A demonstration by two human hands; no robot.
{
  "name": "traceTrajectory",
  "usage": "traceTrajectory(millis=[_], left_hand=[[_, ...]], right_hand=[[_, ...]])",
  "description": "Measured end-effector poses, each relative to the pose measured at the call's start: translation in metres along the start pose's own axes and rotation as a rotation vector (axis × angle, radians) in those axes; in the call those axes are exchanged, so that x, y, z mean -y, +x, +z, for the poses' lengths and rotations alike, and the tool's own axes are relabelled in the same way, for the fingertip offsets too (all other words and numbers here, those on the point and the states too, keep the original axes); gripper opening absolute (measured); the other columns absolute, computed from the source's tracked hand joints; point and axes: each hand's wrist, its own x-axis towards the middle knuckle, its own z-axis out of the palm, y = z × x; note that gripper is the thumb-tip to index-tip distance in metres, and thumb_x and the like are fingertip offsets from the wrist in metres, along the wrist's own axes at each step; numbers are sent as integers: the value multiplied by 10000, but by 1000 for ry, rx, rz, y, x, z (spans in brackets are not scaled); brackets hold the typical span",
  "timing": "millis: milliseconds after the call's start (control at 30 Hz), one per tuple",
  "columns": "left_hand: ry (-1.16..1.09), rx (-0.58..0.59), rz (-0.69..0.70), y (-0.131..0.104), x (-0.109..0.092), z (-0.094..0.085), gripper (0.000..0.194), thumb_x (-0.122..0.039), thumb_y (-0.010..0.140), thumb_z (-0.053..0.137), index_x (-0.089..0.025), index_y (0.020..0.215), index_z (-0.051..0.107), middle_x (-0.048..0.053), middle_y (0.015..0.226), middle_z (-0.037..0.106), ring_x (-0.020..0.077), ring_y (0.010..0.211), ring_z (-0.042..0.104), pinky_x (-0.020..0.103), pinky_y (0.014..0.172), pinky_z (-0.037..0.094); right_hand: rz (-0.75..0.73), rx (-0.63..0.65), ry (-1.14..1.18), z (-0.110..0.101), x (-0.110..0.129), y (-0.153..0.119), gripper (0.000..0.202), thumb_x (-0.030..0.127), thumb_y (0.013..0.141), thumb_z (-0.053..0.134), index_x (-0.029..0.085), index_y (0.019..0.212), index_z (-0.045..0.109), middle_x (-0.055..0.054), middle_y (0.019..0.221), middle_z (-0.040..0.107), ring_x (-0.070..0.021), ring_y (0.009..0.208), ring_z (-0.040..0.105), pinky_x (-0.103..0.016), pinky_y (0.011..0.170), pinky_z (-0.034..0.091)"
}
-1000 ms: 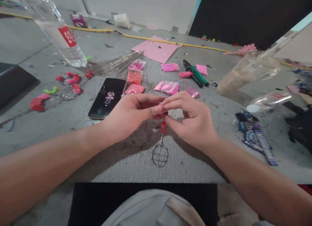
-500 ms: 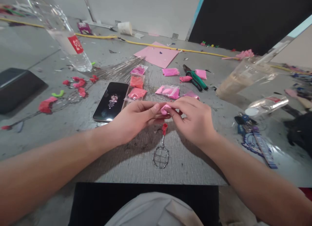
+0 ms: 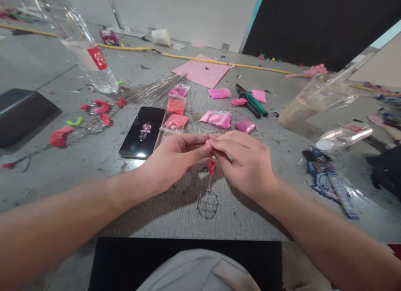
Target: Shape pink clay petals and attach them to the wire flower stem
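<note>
Small pink lump (image 3: 207,143), held between the fingertips of both hands above the tabletop (image 3: 171,224), near its front edge. The fingers cover most of it, so its full shape cannot be made out. Left hand (image 3: 178,157): thumb and fingers pinched together, the grip closed upon the lump. Right hand (image 3: 246,161): fingertips meeting those of the left, the grip apparently closed upon the same lump from the opposite side. Below the hands, toward the person, lies a racket-shaped wire frame (image 3: 207,204), its crossed loop nearest the edge and a red wrapping (image 3: 212,167) at its far end. Beyond the hands: orange packets (image 3: 176,122), pink packets (image 3: 216,118) and green-handled pliers (image 3: 256,103). To the left: a phone (image 3: 142,132) with its screen lit, a bundle of thin wires (image 3: 153,90) and a clear bottle (image 3: 98,67), upright. To the right: a cup of brownish liquid (image 3: 297,105) and a white-capped bottle (image 3: 349,134) on its side. Farther back: a pink sheet (image 3: 202,71), with a yellow cord (image 3: 200,58) running across it.
</note>
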Motion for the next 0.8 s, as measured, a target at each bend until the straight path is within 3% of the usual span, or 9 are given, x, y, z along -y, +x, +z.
traceTrajectory(millis=[133,267,400,500,600,667,800], left_hand=[[179,-44,2,0,0,-2,206,-339,870,815,-217,1035,838,52,1014,827,209,1016,758,342,1003,578],[277,-149,51,2,-3,-5,201,-363,842,835,-209,971,838,54,960,824,203,912,756,326,894,599],[328,-231,107,3,-6,-5,174,-333,809,860,-193,908,831,49,898,816,190,838,744,320,852,602],[400,-181,127,0,-8,-2,138,-295,835,831,-200,936,835,48,921,820,194,838,743,317,827,602],[376,-111,114,-3,-9,0,117,-202,877,762,-222,959,843,32,994,828,194,942,750,307,910,587],[284,-103,90,-5,-8,1,151,-166,884,730,-225,962,845,26,1012,827,194,986,748,309,969,573],[193,-110,66,-3,-4,1,139,-303,904,770,-202,978,829,44,996,821,184,949,748,299,943,586]], right_hand=[[51,-19,-33,-2,1,1,194,104,954,597,201,845,725,-48,837,789,-184,761,725,-325,682,593],[13,17,-12,-1,1,0,189,103,953,595,222,1003,733,-46,982,812,-195,883,763,-330,783,619],[22,17,72,-2,3,-1,321,72,941,619,212,1216,707,-67,1132,806,-196,1028,769,-333,909,624],[79,-19,101,-2,3,0,208,136,928,716,215,1119,742,-49,997,814,-185,917,775,-309,844,626],[111,-43,70,-1,0,0,143,216,909,768,208,1051,752,-59,957,801,-203,882,764,-333,810,621],[119,-27,19,1,-3,0,98,224,936,730,209,1031,751,-61,955,805,-209,869,762,-338,786,617],[55,45,-60,3,-3,-2,197,123,974,553,178,997,741,-73,909,810,-217,814,765,-340,729,622]])
